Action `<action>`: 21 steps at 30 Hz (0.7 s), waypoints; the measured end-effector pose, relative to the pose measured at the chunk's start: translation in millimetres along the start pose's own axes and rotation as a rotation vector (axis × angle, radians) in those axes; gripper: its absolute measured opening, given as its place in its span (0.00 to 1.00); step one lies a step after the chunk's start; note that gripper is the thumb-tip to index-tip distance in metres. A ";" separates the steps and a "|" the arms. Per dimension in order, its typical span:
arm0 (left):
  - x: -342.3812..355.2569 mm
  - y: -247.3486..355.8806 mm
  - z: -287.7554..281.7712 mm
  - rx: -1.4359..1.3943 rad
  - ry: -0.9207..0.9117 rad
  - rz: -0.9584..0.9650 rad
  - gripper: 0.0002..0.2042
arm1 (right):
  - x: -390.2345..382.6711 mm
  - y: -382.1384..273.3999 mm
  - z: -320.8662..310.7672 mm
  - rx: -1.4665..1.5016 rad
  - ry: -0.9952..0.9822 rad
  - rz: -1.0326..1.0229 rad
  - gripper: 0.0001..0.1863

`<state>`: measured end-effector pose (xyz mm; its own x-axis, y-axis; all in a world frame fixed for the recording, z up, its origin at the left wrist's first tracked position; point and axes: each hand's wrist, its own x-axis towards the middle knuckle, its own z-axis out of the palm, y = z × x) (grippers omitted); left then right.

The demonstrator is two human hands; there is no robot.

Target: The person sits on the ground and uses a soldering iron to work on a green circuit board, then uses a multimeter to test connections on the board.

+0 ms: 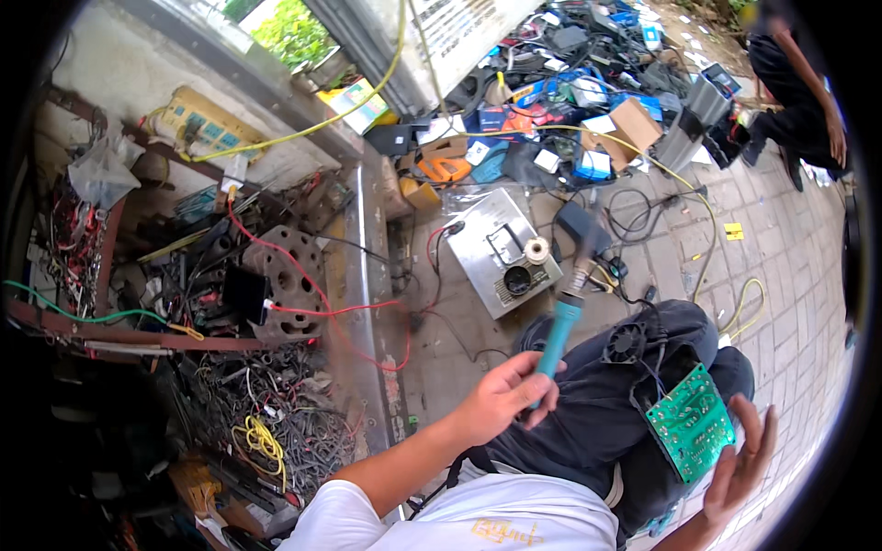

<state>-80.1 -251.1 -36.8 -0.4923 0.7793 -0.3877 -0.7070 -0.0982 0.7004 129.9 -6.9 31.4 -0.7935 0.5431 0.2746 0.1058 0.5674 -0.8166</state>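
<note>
My left hand (514, 393) is wrapped round the teal handle of a soldering iron (558, 338). The iron points up and away, its tip blurred in front of a black power adapter. On my dark trousers, over my right leg, rests a green circuit board (691, 424), its soldered side up. Beside the board's right edge is my right hand (742, 459), fingers apart and holding nothing. Whether its thumb touches the board I cannot tell. A small black fan (625, 343) lies on my knee, with wires running down toward the board.
Ahead stands a silver metal box (503, 253) with a black dial and a small spool on top. Discarded electronics (570, 101) are heaped beyond it. At left are a rusty frame, tangled wires (262, 441) and a power strip (207, 124). Another person (799, 101) is at far right.
</note>
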 end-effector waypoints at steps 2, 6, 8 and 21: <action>9.9 -10.2 0.8 0.031 0.062 0.024 0.17 | -8.0 11.6 -18.4 -0.070 0.234 0.065 0.29; 5.9 -22.0 -12.4 0.085 0.154 0.145 0.18 | -18.3 52.8 -49.9 -0.106 0.479 0.172 0.26; 7.2 -25.0 -1.3 0.060 0.176 0.199 0.19 | -33.6 73.2 -64.0 -0.163 0.553 0.348 0.25; 39.0 -1.6 35.8 0.339 0.205 0.046 0.15 | -343.3 241.5 61.5 -0.271 0.230 1.396 0.13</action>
<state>-80.0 -198.5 -31.6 -0.6345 0.6362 -0.4390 -0.4911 0.1067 0.8645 391.0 -94.4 -291.3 0.1613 0.8140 -0.5580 0.8306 -0.4173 -0.3687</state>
